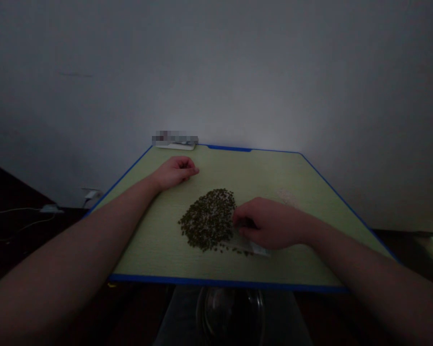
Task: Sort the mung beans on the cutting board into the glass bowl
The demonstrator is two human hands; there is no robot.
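Note:
A heap of small dark greenish grains (207, 223), with paler bits mixed in, lies in the middle of the light green table (159, 254). My right hand (270, 223) is at the heap's right edge, palm down, fingers curled in and pressed together. What its fingertips hold, if anything, is hidden. A flat, clear, plastic-like piece (258, 249) shows under that hand, with a few grains beside it. Beyond the heap, to the left, my left hand (176, 172) rests on the table in a loose fist, thumb pointing right; I see nothing in it.
A thin scatter of pale grains (287, 196) lies right of the heap. At the far left corner sits a white tray (175, 145), its contents blurred out. Blue edging (223, 282) rims the table. A clear round container (233, 312) is below the front edge, over my lap. A wall stands behind.

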